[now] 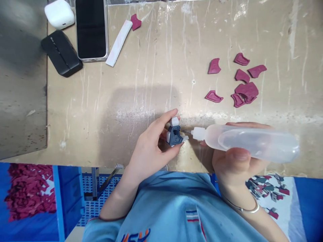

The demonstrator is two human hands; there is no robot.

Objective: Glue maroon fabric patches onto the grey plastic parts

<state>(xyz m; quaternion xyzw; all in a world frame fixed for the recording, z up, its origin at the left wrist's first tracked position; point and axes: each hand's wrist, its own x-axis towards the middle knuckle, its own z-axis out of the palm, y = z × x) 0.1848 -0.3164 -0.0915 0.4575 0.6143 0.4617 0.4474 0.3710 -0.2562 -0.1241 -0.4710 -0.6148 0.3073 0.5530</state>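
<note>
The left hand (148, 148) pinches a blue-grey part (174, 137) between thumb and fingers, just above the tabletop (141, 67) and close to the middle of its near edge. Pale blocks sit around the part, one of them at a fingertip. The right hand (233, 169) grips a clear bottle (264, 143), thumb on top, with the bottle lying almost level and its white nozzle (199, 133) aimed left. The thin tip reaches the part's right side (whether it touches, I cannot tell).

Red pieces (247, 89) lie beyond the bottle, some overlapping, midway between the tabletop's far and near edges. Toward the far left corner are a phone (91, 30), a white case (60, 14) and a black case (62, 53). A white strip (117, 47) slants beside the phone, its far end by a lone red piece (136, 22).
</note>
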